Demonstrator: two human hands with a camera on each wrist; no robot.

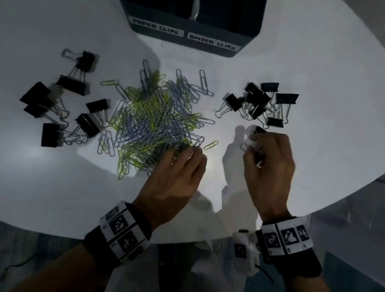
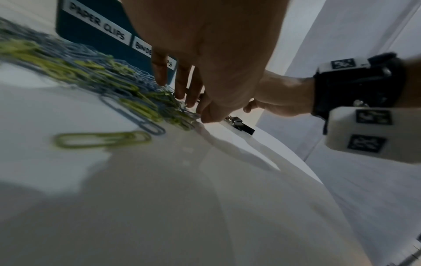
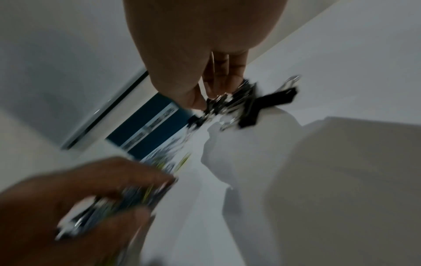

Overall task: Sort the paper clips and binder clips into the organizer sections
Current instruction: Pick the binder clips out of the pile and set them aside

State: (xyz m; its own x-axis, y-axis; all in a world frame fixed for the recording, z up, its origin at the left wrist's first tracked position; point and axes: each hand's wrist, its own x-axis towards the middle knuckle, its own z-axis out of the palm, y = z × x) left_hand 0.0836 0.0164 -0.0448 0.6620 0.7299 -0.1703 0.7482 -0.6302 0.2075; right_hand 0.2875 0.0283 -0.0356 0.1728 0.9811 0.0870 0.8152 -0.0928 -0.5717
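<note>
A heap of yellow and grey-blue paper clips (image 1: pixel 155 116) lies mid-table. My left hand (image 1: pixel 186 153) is at the heap's near right edge, fingers curled round a bunch of paper clips (image 3: pixel 127 194). Its fingertips (image 2: pixel 191 102) dip into the heap (image 2: pixel 91 72). My right hand (image 1: pixel 253 147) holds a few black binder clips (image 3: pixel 230 102) just above the table. One black body (image 1: pixel 260 130) pokes out past the fingers. More binder clips lie in a left group (image 1: pixel 66 104) and a right group (image 1: pixel 262 104). The dark organizer (image 1: pixel 188 5) stands at the back, labelled PAPER CLIPS on the left and BINDER CLIPS on the right.
The white table (image 1: pixel 333 105) curves away at the right and near edges. A single yellow paper clip (image 1: pixel 210 145) lies between my hands. Bare table surface lies between the clips and the organizer front. The right wrist view is blurred.
</note>
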